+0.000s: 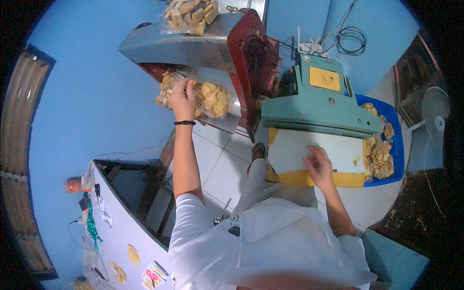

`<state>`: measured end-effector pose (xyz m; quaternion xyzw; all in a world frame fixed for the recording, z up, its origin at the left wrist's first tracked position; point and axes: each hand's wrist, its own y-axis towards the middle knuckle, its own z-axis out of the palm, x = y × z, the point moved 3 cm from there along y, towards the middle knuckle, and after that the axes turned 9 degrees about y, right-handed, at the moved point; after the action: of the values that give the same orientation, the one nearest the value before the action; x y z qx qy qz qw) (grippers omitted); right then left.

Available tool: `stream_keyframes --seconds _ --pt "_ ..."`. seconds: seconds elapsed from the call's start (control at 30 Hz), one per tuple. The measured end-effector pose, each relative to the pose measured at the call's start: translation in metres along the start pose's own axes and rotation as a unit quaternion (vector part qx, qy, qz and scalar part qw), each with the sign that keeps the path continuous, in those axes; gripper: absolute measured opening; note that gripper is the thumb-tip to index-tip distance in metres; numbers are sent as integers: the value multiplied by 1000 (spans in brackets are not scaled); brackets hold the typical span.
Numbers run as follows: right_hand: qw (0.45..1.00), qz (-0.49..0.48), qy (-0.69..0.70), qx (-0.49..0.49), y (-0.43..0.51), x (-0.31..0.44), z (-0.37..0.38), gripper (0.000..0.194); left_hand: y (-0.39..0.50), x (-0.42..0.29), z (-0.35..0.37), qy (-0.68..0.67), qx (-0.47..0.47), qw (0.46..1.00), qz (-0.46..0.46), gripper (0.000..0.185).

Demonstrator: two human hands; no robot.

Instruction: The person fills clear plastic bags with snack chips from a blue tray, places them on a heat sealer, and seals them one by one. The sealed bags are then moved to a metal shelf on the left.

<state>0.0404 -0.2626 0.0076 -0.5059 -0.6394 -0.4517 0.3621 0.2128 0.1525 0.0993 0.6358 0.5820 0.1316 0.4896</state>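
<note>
My left hand, slightly blurred, is at a clear plastic bag of pale yellow snack pieces under the metal hood of a red and silver machine; whether its fingers grip the bag cannot be told. More bagged pieces lie beside and behind that hand. My right hand hovers with bent, parted fingers over the white surface with yellow edges before a green sealing machine. Nothing shows in it. Small yellow scraps lie on the white surface.
A blue plastic basket holding several filled bags stands at the right of the green machine. Another filled bag rests on the metal hood. A white table with scissors is at lower left; a fan stands far right.
</note>
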Motion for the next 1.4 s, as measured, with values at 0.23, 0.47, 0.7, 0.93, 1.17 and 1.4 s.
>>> stream_keyframes --seconds 0.23,0.47,0.7,0.93,1.17,1.4 --pt "973 83 114 180 -10 41 62 90 -25 -171 -78 -38 240 961 129 9" --pt "960 -19 267 86 -22 69 32 138 -94 -237 -114 -295 178 925 160 74" --pt "975 -38 194 101 -25 26 42 127 -206 -208 -18 -546 285 776 -137 137" --pt "984 -97 127 73 -29 32 40 81 -215 -191 -2 -549 243 792 -108 104" --pt "985 -132 98 -55 -23 78 33 44 -205 -208 -4 -382 169 906 -71 48" --pt "961 -88 262 13 4 76 10 25 -178 -201 -11 -449 236 853 -122 13"
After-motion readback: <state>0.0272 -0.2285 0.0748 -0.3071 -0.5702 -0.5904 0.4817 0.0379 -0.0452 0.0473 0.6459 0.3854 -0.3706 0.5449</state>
